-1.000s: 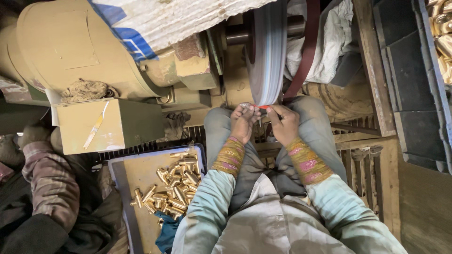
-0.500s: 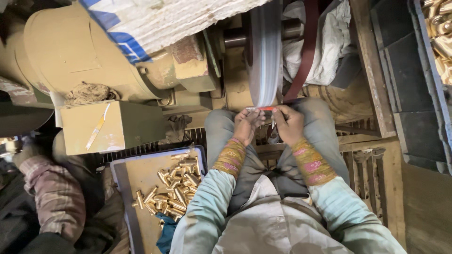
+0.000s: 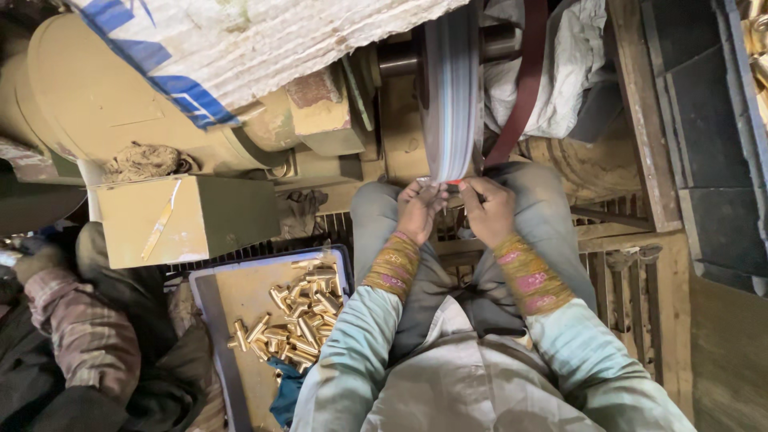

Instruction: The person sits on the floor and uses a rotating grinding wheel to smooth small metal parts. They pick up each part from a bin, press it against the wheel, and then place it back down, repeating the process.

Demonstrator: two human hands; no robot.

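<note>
One shallow blue-rimmed tray (image 3: 210,298), near left, is being filled by a heap of short brass tubes (image 3: 293,318), too many to count. One small metal piece (image 3: 442,183) is being pinched closed-fingered by left hand (image 3: 418,210) and right hand (image 3: 489,210) against the one pale spinning wheel (image 3: 450,96).

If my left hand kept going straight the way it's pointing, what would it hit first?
Most likely the pale polishing wheel: the left hand points up at its lower edge, fingertips almost there. Depth is hard to judge.
</note>
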